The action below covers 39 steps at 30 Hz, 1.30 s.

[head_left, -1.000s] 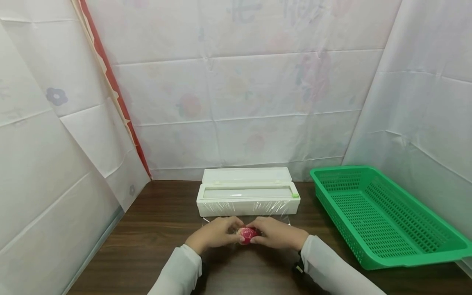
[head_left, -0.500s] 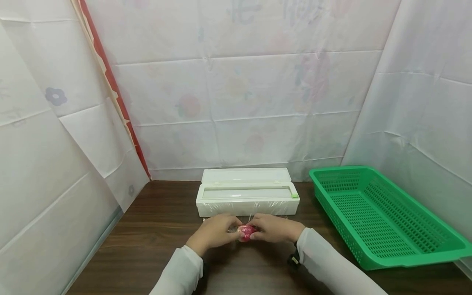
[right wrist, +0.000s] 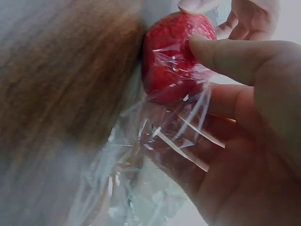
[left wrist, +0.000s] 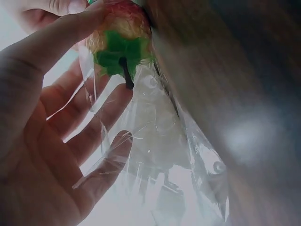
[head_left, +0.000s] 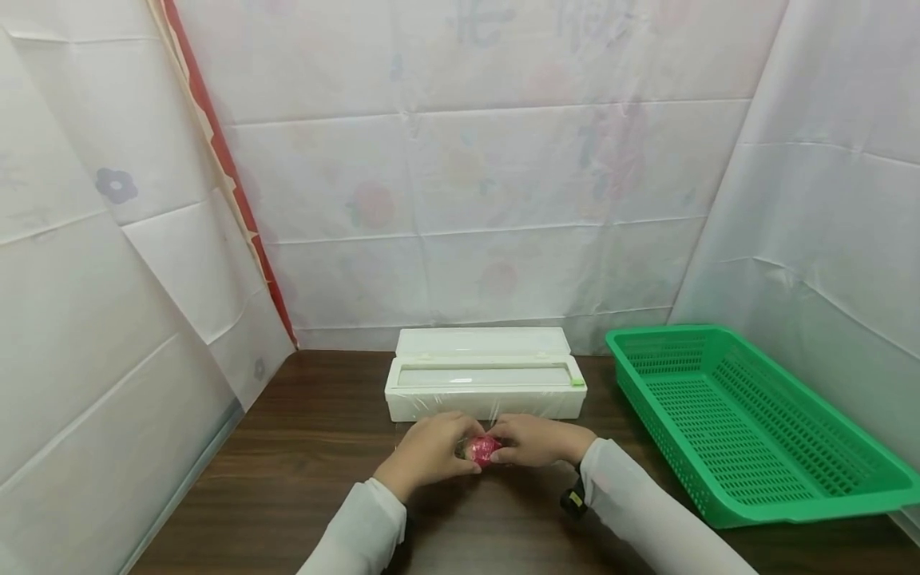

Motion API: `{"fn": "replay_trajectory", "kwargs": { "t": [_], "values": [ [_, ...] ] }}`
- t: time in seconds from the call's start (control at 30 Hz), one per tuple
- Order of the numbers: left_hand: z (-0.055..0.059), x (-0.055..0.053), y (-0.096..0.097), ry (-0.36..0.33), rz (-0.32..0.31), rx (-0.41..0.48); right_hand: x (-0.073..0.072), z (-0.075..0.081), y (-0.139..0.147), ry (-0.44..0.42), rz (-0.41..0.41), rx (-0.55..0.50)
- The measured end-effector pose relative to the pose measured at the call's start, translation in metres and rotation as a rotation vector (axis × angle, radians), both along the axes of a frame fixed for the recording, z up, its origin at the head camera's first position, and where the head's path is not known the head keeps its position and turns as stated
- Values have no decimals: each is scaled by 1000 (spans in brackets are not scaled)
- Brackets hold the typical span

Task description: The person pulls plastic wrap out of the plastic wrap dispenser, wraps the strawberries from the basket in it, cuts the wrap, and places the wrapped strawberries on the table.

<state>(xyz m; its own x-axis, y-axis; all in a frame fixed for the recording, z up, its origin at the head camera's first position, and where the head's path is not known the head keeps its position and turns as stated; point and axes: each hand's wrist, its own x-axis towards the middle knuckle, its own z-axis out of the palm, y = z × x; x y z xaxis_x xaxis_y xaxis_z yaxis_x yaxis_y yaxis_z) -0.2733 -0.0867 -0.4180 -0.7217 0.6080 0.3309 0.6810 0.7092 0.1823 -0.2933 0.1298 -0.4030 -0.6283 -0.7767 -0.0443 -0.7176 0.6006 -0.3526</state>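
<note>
Both hands pinch a small red fruit (head_left: 482, 449) in crinkly clear film (right wrist: 141, 179), mid-counter, just before the white box dispenser (head_left: 485, 387). Left hand (head_left: 430, 450) and right hand (head_left: 535, 441) fingers curl round it. Left wrist view alone shows green calyx (left wrist: 117, 54) and dark stem.

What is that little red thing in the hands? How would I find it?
Look at the brown table, just in front of the long white box. Both hands hold a small red fruit with a green leafy top, half wrapped in clear film. Nothing else there is red.

left hand (head_left: 429, 451) and right hand (head_left: 541, 441) together (fingers curled), forearms converging
</note>
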Motion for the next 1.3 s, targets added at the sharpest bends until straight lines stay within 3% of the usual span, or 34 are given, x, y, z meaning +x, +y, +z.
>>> {"fn": "replay_trajectory", "kwargs": {
  "t": [0.2,0.33,0.7,0.87,1.0,1.3],
  "values": [
    [-1,-3,0,-46,23,3,-1,-7,3,-44,-50,-73],
    [0,-6,0,-62,13,9,-1,-10,5,-17,-68,-100],
    [3,-11,1,-128,12,16,18,2,2,296,-86,-169],
    [4,-13,1,-137,20,7,26,1,-6,371,-95,-145],
    [3,-16,1,-123,34,-15,26,-1,-9,365,-128,-97],
    [4,-23,-3,-190,11,-2,16,1,-10,296,-146,-89]
  ]
}}
